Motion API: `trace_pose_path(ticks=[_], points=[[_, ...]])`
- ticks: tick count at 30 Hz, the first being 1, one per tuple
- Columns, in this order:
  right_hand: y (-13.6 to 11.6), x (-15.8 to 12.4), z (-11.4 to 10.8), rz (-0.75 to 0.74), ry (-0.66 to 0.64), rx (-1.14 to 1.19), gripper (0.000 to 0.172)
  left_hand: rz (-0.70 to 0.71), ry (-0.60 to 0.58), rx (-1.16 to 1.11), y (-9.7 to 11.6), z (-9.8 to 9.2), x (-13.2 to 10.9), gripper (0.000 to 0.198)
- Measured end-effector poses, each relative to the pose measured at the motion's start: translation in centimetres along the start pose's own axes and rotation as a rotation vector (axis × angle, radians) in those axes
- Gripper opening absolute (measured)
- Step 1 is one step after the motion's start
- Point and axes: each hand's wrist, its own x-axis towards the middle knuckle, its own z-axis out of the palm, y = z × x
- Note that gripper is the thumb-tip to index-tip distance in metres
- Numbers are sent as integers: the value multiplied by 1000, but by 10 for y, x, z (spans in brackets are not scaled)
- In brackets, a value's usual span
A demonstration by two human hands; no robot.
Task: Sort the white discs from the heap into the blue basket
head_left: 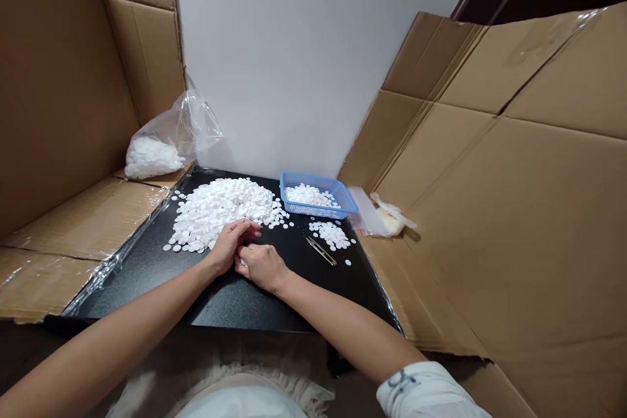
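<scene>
My left hand (229, 245) is at the near right edge of a large heap of small white round discs (215, 209). Its fingers are loosely curved and stretched to the right, with no disc visible in them. Just beside and below it, my right hand (264, 266) is closed. A bit of white shows at its curled fingers, seemingly a disc; how many it holds is hidden. The two hands are close together above the black tabletop (220, 304). Right of them lie slim metal scissors or snips (321, 251) and a smaller scatter of discs (330, 235).
A blue plastic basket (318, 211) holding discs stands at the back right. A clear bag (157, 155) of white pieces sits at the left. Another plastic bag (365, 210) lies right of the basket. Cardboard panels (509, 209) flank the table; a pale wall (294, 65) stands behind.
</scene>
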Motion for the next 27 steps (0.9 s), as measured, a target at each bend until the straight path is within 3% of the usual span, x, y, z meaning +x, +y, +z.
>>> trace_pose_path(ticks=[3,5,8,10,14,16,18,22,25,27], points=[[9,7,-7,81,114,43,19,64,-15,78,-4,0,2,34],[28,20,-22,159,197,70,28,115,-42,151,-6,0,2,32],[79,50,-56,302,319,68,40,192,-161,294,-4,4,-3,39],[119,70,-77,402,373,39,41,256,-300,402,0,7,-9,30],[181,90,-99,510,340,18,24,389,-559,581,5,10,-20,30],[197,90,-100,501,291,41,32,435,-613,636,4,9,-23,24],[205,87,-98,487,273,68,37,464,-624,661,1,8,-22,25],[203,74,-100,464,335,118,29,461,-577,645,-7,8,-18,26],[181,56,-98,428,378,170,44,410,-524,593,-12,12,-17,17],[155,39,-91,360,315,239,43,376,-485,547,-13,15,-18,17]])
